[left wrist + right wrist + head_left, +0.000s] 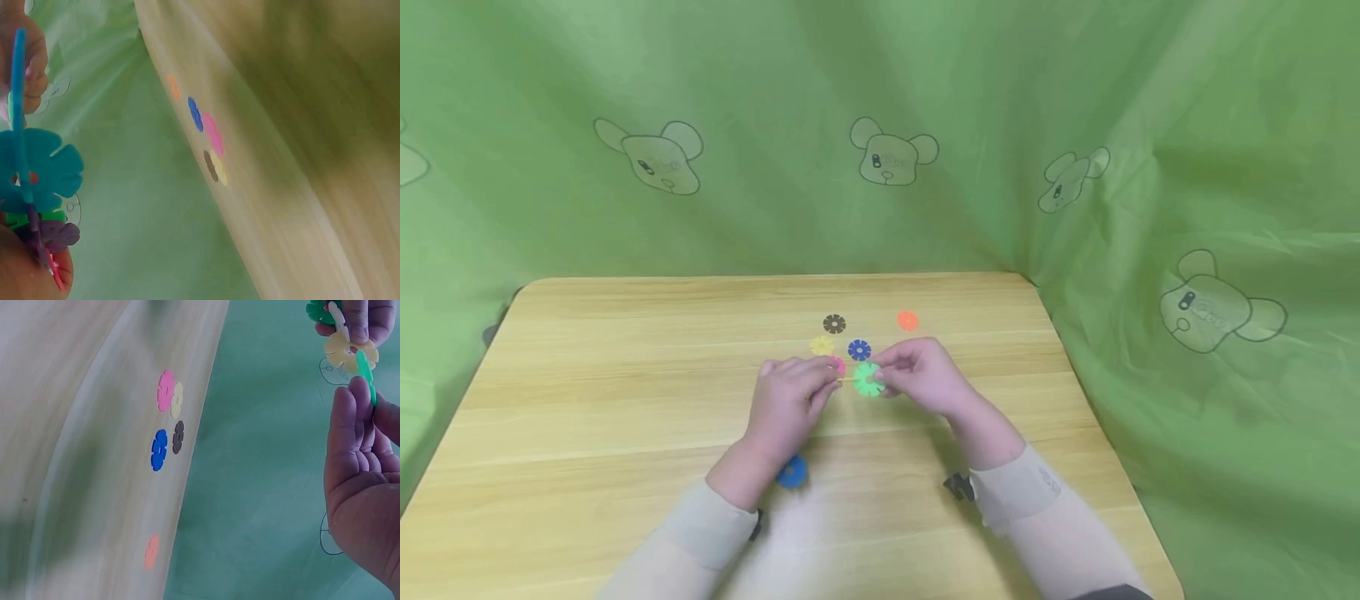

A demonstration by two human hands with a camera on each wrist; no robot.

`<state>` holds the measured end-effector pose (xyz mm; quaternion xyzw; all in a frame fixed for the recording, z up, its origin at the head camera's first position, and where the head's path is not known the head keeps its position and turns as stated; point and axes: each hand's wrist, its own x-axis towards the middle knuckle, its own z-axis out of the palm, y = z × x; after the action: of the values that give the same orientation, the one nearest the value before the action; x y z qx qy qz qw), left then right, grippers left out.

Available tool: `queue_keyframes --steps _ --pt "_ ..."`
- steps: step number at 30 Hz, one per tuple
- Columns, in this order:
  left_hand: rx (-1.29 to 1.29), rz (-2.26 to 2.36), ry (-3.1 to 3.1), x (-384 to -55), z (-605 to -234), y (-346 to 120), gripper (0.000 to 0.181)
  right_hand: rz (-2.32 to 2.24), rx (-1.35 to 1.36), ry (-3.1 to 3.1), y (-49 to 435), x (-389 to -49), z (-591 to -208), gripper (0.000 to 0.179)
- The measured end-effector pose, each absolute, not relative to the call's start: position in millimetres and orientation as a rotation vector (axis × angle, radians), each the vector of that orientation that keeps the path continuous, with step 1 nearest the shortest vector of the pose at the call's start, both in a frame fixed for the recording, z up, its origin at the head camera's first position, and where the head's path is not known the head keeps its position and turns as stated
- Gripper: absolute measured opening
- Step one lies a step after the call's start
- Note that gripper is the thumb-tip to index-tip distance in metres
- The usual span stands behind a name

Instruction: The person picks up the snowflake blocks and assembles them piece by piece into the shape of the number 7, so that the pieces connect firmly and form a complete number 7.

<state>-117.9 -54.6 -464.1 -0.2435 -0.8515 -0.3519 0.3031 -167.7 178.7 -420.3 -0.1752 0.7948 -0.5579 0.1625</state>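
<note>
My left hand grips a string of slotted snowflake discs joined edge to edge. In the left wrist view a teal disc, a blue disc seen edge-on and a purple disc stick out from it. A yellow disc shows at the left fingertips in the right wrist view, with a white disc beside it. My right hand pinches a light green disc between thumb and fingers. The green disc's edge meets the yellow disc's rim.
Loose discs lie on the wooden table beyond my hands: brown, pale yellow, dark blue, pink and orange. A green curtain with bear-like faces hangs behind the table and at its sides.
</note>
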Motion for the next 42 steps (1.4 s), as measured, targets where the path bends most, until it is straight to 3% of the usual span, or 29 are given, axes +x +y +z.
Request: queue_keyframes --steps 12,32,36,42 --pt "-0.746 -0.798 -2.151 -114 -473 -38 0.009 -1.684 -0.487 2.211 190 -163 -438 0.013" --pt "-0.621 -0.770 -2.501 -114 -473 -29 0.008 -1.639 -0.298 2.304 179 -159 -453 0.013" --pt "-0.610 -0.811 -2.548 -114 -473 -33 0.008 -1.578 -0.328 2.398 186 -178 -454 0.016" --pt "-0.571 -0.828 -2.712 -113 -475 -38 0.012 -1.449 -0.152 2.756 218 -230 -454 0.024"
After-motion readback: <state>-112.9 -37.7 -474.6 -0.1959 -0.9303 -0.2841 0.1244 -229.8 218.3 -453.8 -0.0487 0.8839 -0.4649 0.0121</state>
